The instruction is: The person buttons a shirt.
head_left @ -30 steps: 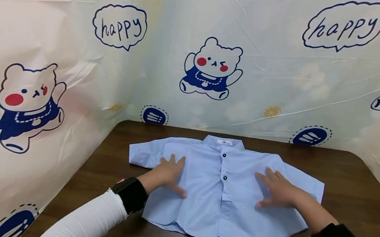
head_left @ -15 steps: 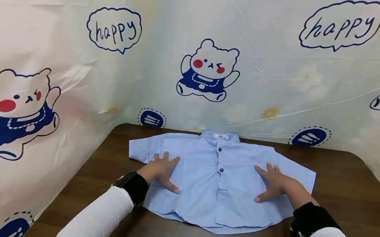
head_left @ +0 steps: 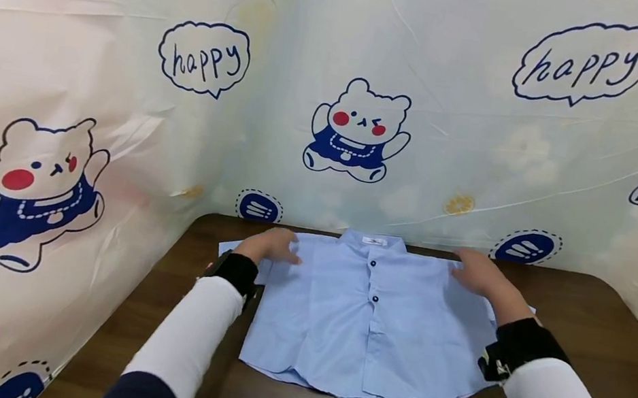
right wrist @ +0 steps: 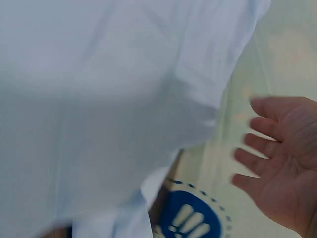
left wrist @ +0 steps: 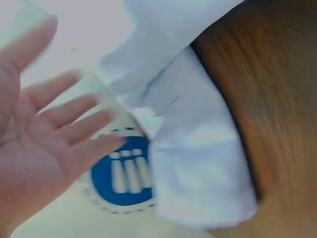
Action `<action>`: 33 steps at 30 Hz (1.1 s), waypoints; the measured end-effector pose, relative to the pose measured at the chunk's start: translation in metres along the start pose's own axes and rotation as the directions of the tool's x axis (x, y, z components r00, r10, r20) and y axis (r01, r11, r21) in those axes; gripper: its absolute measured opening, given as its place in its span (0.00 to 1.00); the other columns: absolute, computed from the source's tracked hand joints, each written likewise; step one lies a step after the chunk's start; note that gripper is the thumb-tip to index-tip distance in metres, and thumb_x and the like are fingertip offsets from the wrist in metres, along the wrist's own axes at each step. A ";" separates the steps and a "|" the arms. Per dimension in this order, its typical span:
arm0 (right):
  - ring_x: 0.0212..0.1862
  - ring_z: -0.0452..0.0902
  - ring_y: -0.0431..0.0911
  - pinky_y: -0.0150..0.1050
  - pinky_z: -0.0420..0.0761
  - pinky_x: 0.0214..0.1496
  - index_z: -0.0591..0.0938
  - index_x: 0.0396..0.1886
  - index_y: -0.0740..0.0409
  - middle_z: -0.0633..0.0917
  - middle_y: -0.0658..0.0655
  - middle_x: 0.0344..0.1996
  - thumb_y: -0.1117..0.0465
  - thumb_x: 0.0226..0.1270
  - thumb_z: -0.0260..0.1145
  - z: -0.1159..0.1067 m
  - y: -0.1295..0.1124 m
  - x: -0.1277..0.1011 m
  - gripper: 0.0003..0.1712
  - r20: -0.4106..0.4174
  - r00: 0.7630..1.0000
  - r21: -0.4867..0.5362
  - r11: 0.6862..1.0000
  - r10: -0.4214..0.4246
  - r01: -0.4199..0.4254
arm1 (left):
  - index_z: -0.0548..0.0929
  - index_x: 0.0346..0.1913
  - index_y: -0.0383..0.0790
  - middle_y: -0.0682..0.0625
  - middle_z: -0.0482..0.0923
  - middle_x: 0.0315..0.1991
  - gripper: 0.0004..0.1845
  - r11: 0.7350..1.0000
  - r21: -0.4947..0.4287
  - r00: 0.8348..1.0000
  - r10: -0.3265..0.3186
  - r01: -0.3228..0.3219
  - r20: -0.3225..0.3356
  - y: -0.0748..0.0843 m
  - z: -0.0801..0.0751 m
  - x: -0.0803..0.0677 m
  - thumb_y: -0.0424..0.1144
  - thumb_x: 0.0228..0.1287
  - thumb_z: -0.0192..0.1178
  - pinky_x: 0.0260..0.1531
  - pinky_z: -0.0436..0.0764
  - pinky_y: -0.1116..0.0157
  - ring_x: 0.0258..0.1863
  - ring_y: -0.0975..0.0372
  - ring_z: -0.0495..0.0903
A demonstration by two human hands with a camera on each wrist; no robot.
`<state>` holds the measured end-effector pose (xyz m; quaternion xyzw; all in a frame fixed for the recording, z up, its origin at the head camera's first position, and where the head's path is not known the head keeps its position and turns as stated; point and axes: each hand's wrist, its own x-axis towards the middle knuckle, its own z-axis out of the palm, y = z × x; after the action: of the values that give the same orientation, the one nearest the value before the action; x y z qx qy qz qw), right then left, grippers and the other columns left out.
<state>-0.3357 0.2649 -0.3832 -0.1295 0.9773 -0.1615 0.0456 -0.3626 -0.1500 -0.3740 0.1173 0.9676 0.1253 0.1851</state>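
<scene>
A light blue short-sleeved shirt (head_left: 331,325) lies front up on the table, its collar toward the back and two dark buttons showing down the placket. Over the shirt's left shoulder in the head view is my left hand (head_left: 273,245), fingers extended and gripping nothing. My right hand (head_left: 479,275) is above the opposite shoulder, also holding nothing. The left wrist view has a blurred left palm (left wrist: 39,134) beside the shirt sleeve (left wrist: 198,168). In the right wrist view, the right hand (right wrist: 287,158) appears apart from the fabric, fingers spread. Part of each sleeve is hidden by the hands.
A dark brown wooden table (head_left: 583,376) carries the shirt. Behind it and along both sides hangs a pale curtain (head_left: 461,76) printed with bears and "happy" bubbles, meeting the table's back edge.
Both hands have risen from the shirt's chest area and moved away from me to its shoulders. The shirt had slid slightly away between the earlier frames. The head view has tilted a little.
</scene>
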 end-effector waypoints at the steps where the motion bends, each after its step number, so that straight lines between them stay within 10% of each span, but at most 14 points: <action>1: 0.64 0.62 0.71 0.63 0.63 0.64 0.65 0.64 0.80 0.67 0.80 0.62 0.67 0.71 0.55 0.002 0.002 0.006 0.27 -0.030 1.000 0.001 1.000 0.009 -0.009 | 0.66 0.70 0.35 0.39 0.65 0.69 0.32 0.999 -0.033 0.999 -0.015 0.014 -0.051 -0.003 0.002 0.008 0.42 0.68 0.61 0.65 0.64 0.51 0.68 0.48 0.64; 7: 0.69 0.54 0.71 0.69 0.40 0.68 0.54 0.75 0.68 0.62 0.75 0.68 0.71 0.72 0.48 0.022 0.009 0.028 0.33 0.010 0.996 -0.017 0.996 0.090 -0.089 | 0.60 0.74 0.36 0.38 0.62 0.70 0.37 0.996 -0.023 0.981 -0.087 0.084 -0.171 -0.020 0.030 0.044 0.35 0.63 0.61 0.65 0.62 0.44 0.69 0.47 0.62; 10: 0.65 0.61 0.71 0.77 0.34 0.61 0.66 0.70 0.64 0.72 0.73 0.62 0.69 0.68 0.55 0.024 0.013 0.031 0.30 0.022 0.992 -0.053 0.991 0.122 -0.121 | 0.69 0.68 0.35 0.38 0.70 0.64 0.33 0.997 0.014 0.970 -0.070 0.075 -0.231 -0.021 0.032 0.045 0.34 0.59 0.64 0.61 0.63 0.38 0.64 0.45 0.68; 18: 0.42 0.78 0.63 0.73 0.62 0.55 0.83 0.33 0.64 0.84 0.63 0.33 0.65 0.56 0.66 -0.001 0.023 0.032 0.06 -0.094 0.996 -0.194 0.981 0.012 -0.030 | 0.86 0.40 0.37 0.46 0.83 0.41 0.08 0.992 0.127 0.922 0.042 0.008 -0.385 -0.022 0.010 0.026 0.36 0.59 0.69 0.44 0.78 0.52 0.41 0.53 0.80; 25: 0.24 0.74 0.52 0.55 0.70 0.35 0.75 0.23 0.58 0.79 0.54 0.20 0.69 0.53 0.71 -0.023 0.023 -0.023 0.11 -0.341 0.907 -0.293 0.945 -0.246 0.146 | 0.83 0.28 0.39 0.48 0.81 0.26 0.04 0.957 0.230 0.768 0.279 -0.174 -0.576 -0.021 -0.001 -0.005 0.33 0.56 0.69 0.29 0.78 0.58 0.25 0.57 0.78; 33: 0.31 0.78 0.50 0.59 0.57 0.70 0.78 0.26 0.56 0.80 0.49 0.24 0.77 0.33 0.78 -0.027 0.006 -0.111 0.22 -0.391 0.748 -0.357 0.837 -0.537 0.414 | 0.86 0.27 0.38 0.51 0.83 0.25 0.11 0.808 0.419 0.535 0.588 -0.413 -0.606 -0.027 0.013 -0.092 0.25 0.37 0.73 0.31 0.80 0.58 0.26 0.59 0.81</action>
<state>-0.2336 0.3088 -0.3546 -0.3369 0.9035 -0.0710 -0.2554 -0.2793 -0.1979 -0.3626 0.3532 0.8926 0.0980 -0.2624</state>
